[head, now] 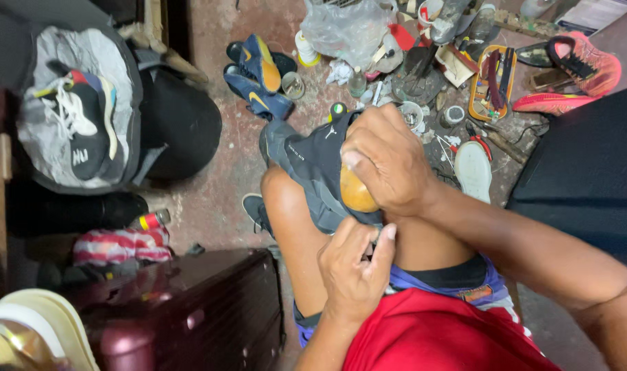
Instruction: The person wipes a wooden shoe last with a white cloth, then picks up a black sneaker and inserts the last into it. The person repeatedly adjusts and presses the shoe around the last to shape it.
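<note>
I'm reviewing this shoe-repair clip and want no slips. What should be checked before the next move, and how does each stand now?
1. Dark shoe steadied on the knee: ok.
2. Right hand has a firm grip on the wooden-handled tool: ok.
3. Tool's working tip visible: cannot tell, hidden by the hand and shoe.
4. Left hand clear of the tool: not ok, fingers lie right beside it.
5. Left hand pinching something: cannot tell.

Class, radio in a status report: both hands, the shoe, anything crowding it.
Right hand gripping wooden handle, pressed on dark shoe. Left hand pinching at the shoe's edge on the knee. Floor crowded with blue sandals and tools.
</note>
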